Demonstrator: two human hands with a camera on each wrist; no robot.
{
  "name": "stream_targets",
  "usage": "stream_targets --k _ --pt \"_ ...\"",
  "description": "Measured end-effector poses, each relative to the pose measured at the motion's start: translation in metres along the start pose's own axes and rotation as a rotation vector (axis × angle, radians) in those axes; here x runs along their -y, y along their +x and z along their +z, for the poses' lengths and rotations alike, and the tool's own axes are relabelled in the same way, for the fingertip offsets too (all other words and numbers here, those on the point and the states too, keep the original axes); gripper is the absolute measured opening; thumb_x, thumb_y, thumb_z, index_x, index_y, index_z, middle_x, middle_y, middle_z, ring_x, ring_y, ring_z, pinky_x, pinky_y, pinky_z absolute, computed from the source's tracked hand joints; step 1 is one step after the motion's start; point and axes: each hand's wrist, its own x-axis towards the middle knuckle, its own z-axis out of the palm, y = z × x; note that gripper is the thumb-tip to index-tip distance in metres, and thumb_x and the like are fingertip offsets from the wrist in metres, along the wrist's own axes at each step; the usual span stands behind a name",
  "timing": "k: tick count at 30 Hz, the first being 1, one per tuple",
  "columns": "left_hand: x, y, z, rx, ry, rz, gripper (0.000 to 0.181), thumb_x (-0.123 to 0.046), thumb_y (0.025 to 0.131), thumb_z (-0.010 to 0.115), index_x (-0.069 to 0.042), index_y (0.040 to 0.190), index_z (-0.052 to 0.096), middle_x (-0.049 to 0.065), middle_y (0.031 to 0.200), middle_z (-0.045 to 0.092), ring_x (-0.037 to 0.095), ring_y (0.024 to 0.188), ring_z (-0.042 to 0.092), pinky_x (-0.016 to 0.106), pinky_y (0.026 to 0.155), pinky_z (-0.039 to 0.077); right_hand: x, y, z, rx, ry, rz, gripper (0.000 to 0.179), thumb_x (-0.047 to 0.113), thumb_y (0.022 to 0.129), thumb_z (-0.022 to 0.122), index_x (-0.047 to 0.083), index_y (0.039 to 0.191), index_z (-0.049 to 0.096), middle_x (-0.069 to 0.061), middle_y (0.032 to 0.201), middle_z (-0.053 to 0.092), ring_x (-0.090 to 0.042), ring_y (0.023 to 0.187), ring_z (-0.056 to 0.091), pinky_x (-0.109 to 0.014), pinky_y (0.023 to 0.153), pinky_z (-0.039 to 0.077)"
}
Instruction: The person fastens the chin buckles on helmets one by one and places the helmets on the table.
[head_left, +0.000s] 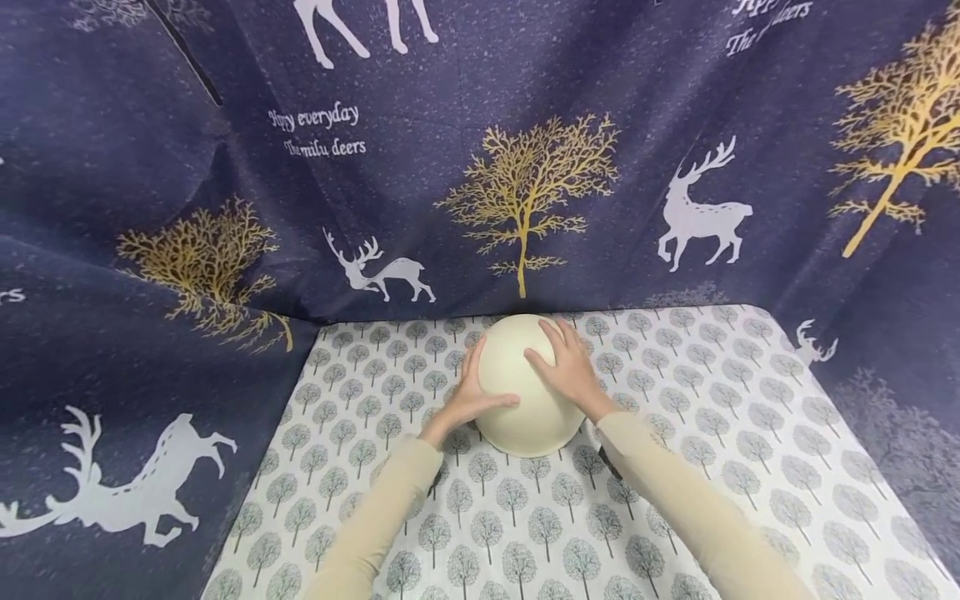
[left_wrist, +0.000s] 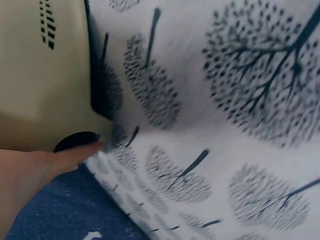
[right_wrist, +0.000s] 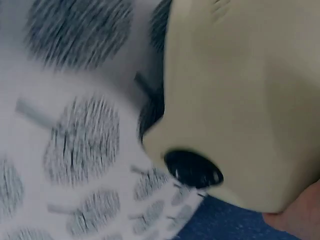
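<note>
One cream dome-shaped object [head_left: 528, 392] sits at the far middle of the table, on the tree-print cloth [head_left: 675, 467], just in front of the dark blue backdrop [head_left: 525, 125]. In the wrist views its shell shows a patch of small vent slots [left_wrist: 46, 24] and one black round foot or pad [right_wrist: 192, 169] at its lower edge; the underside is otherwise hidden.

Two hands are on it, both mine. My left hand [head_left: 468, 396] lies against the left flank of the dome, fingers extended along the curve, thumb pointing toward the near face. My right hand [head_left: 572, 371] rests on the upper right of the dome, fingers spread flat and pointing far-left. Neither hand curls around anything; both press with straight fingers, so the grasp is a flat two-sided cradle rather than a clench. In the left wrist view one fingertip [left_wrist: 75, 152] touches the shell just beside the black pad.

Two forearms in beige sleeves [head_left: 390, 517] run from the near edge to the dome, converging on it.

The backdrop bears white deer and golden trees.
</note>
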Motion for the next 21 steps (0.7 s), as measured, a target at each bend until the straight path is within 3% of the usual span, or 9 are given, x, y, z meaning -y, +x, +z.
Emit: stream_targets --k 5,9,12,17,21 --pt "0.004 0.0 0.004 -0.012 -0.066 -0.006 0.128 -0.036 0.064 0.089 -0.042 0.155 -0.001 0.011 0.163 0.005 0.044 0.146 0.024 0.065 0.113 0.028 -0.001 -0.001 0.002 -0.038 0.031 0.039 0.068 0.046 0.092 0.059 0.016 0.15 0.039 -0.021 0.157 0.03 -0.045 0.144 0.029 -0.066 0.116 0.022" --pt "0.006 -0.002 0.004 -0.017 -0.074 -0.012 0.126 -0.033 0.065 0.088 -0.043 0.154 0.0 0.011 0.163 0.005 0.044 0.146 0.023 0.066 0.113 0.027 -0.001 -0.002 0.003 -0.033 0.034 0.046 0.067 0.048 0.093 0.058 0.018 0.149 0.039 -0.021 0.157 0.031 -0.044 0.145 0.029 -0.065 0.117 0.023" --pt "-0.005 -0.006 0.0 0.014 -0.096 0.006 0.124 -0.027 0.069 0.086 -0.035 0.157 0.0 0.015 0.163 0.004 0.046 0.146 0.02 0.067 0.113 0.025 -0.002 -0.004 0.003 -0.056 0.04 0.044 0.066 0.047 0.092 0.06 0.018 0.148 0.041 -0.021 0.156 0.032 -0.044 0.144 0.03 -0.066 0.116 0.024" --pt "-0.005 -0.008 -0.008 0.058 -0.141 -0.013 0.117 -0.023 0.074 0.081 -0.031 0.158 -0.001 0.015 0.164 -0.001 0.046 0.149 0.013 0.069 0.114 0.02 -0.001 -0.003 0.004 -0.062 0.042 0.038 0.065 0.047 0.092 0.059 0.019 0.148 0.042 -0.019 0.157 0.032 -0.044 0.143 0.031 -0.066 0.115 0.024" --pt "0.011 -0.002 -0.01 0.07 -0.146 -0.041 0.116 -0.031 0.077 0.081 -0.034 0.157 -0.003 0.013 0.165 -0.002 0.044 0.15 0.011 0.067 0.116 0.018 -0.001 -0.001 0.005 -0.059 0.033 0.049 0.064 0.047 0.092 0.059 0.021 0.148 0.042 -0.018 0.157 0.032 -0.043 0.144 0.031 -0.066 0.115 0.026"
